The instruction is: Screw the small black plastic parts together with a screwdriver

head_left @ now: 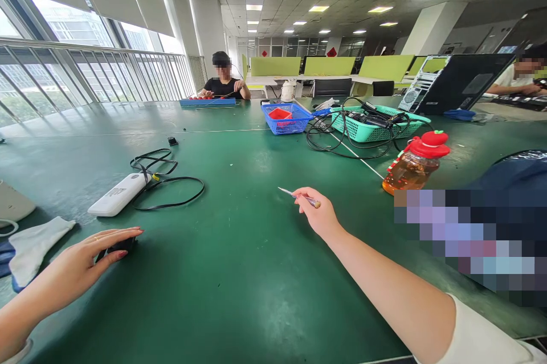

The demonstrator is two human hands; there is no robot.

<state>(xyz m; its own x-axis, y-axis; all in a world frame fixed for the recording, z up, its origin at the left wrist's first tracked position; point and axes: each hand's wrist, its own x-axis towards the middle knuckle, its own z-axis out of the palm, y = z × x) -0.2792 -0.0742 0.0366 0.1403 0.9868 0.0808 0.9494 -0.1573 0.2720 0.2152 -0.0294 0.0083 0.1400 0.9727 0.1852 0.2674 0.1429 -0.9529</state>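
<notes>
At the lower left of the head view, my left hand (92, 258) lies over a small black object (128, 243), with the thumb along its near side and the fingers stretched across its top. The hand hides most of this object, so its kind cannot be made out. My right hand (318, 213), right of the middle, pinches a small screwdriver (287, 191) with a see-through handle. Its thin metal shaft points left, above the green table (239, 290), well apart from the black object.
A white power strip (119, 193) with a black cord lies beyond my left hand, and a cloth (40, 247) beside it. Farther back stand a blue basket (287, 123), a green basket (363, 131) with cables, and a red-lidded bottle (414, 167). A person (223, 82) sits opposite.
</notes>
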